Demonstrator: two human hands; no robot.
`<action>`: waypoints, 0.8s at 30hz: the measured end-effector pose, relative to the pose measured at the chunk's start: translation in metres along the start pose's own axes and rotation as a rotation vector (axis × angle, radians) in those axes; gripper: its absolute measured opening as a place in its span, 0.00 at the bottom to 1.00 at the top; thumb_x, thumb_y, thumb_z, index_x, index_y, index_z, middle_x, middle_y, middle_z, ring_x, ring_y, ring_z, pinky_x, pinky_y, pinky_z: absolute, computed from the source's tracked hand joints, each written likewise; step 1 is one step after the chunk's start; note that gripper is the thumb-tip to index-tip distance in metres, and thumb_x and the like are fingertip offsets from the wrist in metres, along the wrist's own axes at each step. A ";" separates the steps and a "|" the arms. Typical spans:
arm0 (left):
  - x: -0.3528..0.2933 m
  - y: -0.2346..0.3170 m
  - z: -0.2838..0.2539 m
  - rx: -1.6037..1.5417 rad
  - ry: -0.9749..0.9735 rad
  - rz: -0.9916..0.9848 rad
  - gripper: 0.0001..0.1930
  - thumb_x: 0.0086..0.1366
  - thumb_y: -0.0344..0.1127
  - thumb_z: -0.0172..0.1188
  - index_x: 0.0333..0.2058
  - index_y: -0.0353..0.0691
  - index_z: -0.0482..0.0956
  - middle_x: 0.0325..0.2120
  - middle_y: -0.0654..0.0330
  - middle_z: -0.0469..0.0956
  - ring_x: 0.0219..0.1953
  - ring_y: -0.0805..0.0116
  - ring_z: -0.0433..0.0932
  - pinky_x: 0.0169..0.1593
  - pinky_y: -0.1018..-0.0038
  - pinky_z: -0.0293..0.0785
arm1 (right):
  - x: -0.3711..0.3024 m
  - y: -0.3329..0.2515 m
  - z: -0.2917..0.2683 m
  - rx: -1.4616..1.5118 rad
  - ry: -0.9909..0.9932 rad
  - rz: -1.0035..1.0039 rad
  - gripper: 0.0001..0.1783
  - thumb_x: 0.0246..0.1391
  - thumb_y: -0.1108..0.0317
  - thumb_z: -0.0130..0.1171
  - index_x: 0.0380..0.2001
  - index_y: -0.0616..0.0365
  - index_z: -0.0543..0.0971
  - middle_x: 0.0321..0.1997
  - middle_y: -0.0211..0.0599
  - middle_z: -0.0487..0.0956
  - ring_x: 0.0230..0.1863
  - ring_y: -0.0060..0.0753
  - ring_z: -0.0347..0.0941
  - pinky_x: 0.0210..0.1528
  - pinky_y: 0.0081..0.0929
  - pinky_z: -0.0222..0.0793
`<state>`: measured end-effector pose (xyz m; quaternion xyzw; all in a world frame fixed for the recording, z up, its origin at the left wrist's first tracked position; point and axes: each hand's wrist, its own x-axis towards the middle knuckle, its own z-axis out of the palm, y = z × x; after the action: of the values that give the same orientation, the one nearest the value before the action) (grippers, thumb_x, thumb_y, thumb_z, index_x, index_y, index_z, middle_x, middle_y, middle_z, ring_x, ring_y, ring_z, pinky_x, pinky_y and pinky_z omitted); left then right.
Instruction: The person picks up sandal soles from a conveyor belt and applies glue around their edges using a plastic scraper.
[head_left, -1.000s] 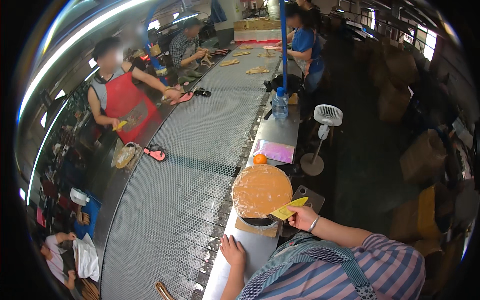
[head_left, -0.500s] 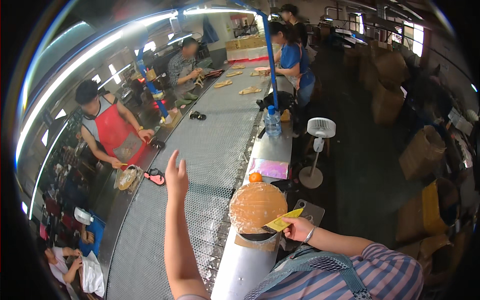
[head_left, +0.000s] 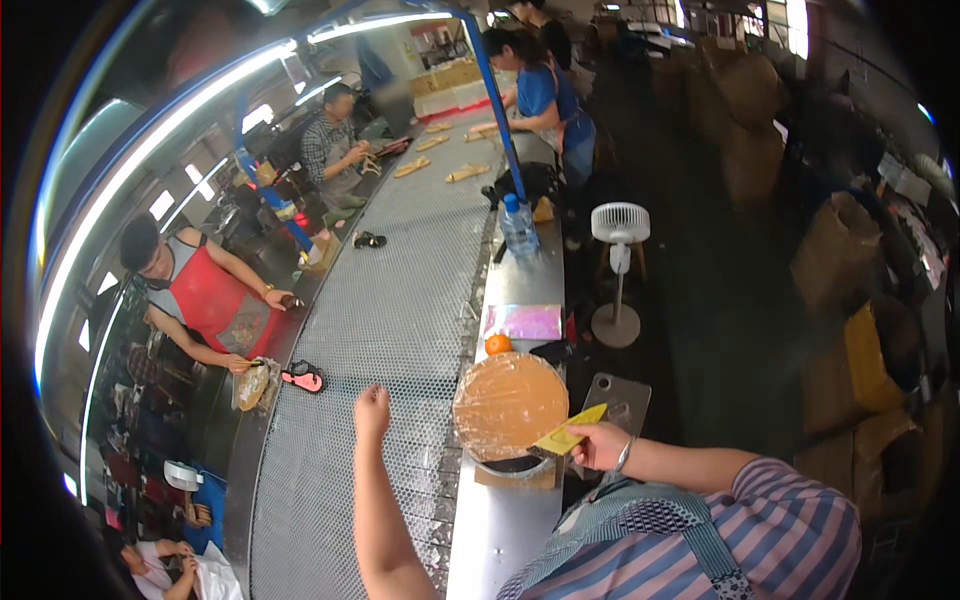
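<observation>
Yellow is filling the right hand's (head_left: 600, 446) grip: its fingers are closing around a flat hand tool (head_left: 572, 430), whose dark lower tip is pointing at the near right edge of a round, plastic-wrapped orange-brown disc (head_left: 510, 405); whether the two are touching, I cannot tell. Left of the disc, the left hand (head_left: 371, 408) is hanging above a grey mesh conveyor (head_left: 400, 300) with its fingers curling inward; whether it is holding anything is not showing. The disc is lying on a metal ledge beside the conveyor, and an orange fruit (head_left: 497, 344) is sitting just beyond it. Across the conveyor, a black-and-pink sandal (head_left: 303, 377) is resting near a co-worker in a red apron (head_left: 222, 300).
</observation>
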<state>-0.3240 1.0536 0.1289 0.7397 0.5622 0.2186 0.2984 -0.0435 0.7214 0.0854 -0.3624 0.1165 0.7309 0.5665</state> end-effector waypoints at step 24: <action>-0.242 -0.127 0.129 0.479 0.279 -0.270 0.23 0.62 0.43 0.48 0.51 0.33 0.66 0.59 0.48 0.55 0.63 0.50 0.48 0.62 0.51 0.43 | 0.009 0.004 0.001 -0.036 0.081 0.041 0.08 0.55 0.67 0.53 0.38 0.55 0.75 0.25 0.30 0.73 0.17 0.21 0.63 0.19 0.18 0.61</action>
<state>-0.3940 0.8200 -0.0495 0.6706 0.7263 0.1377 0.0617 -0.0490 0.7276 0.0793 -0.3995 0.1335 0.7291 0.5395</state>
